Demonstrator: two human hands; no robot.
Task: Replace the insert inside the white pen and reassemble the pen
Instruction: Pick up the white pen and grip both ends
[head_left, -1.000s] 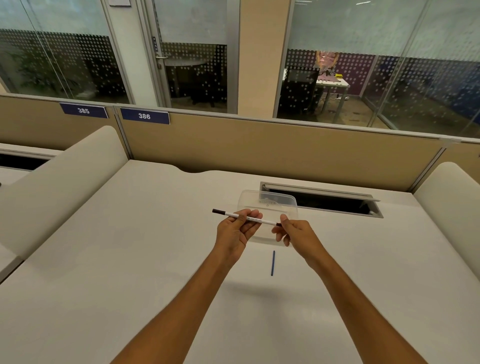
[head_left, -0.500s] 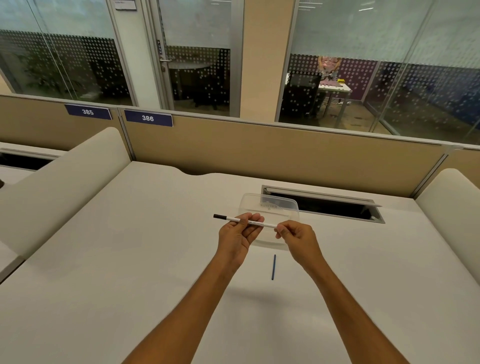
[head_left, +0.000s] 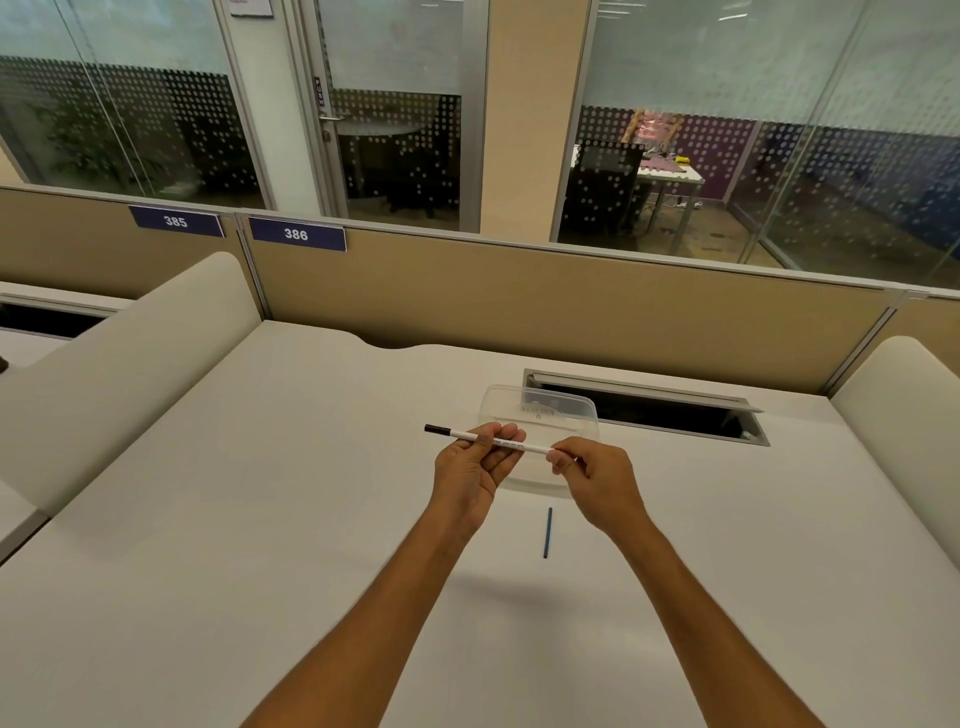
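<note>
A slim white pen (head_left: 519, 445) with a dark cap at its left end is held level above the desk. My left hand (head_left: 475, 470) grips its middle between thumb and fingers. My right hand (head_left: 597, 486) pinches the pen's right end, and its fingers hide that tip. A thin blue insert (head_left: 547, 532) lies loose on the white desk (head_left: 260, 519), just below and between my hands, pointing away from me.
A clear plastic container (head_left: 540, 410) sits on the desk right behind my hands. Behind it is an open cable slot (head_left: 649, 410). A tan partition (head_left: 519, 296) closes the far edge, with padded dividers at the left (head_left: 130, 353) and right (head_left: 904, 415).
Both hands shifted slightly on the pen; my right hand's fingers closed tighter over the pen's right end. The blue insert on the desk has not moved.
</note>
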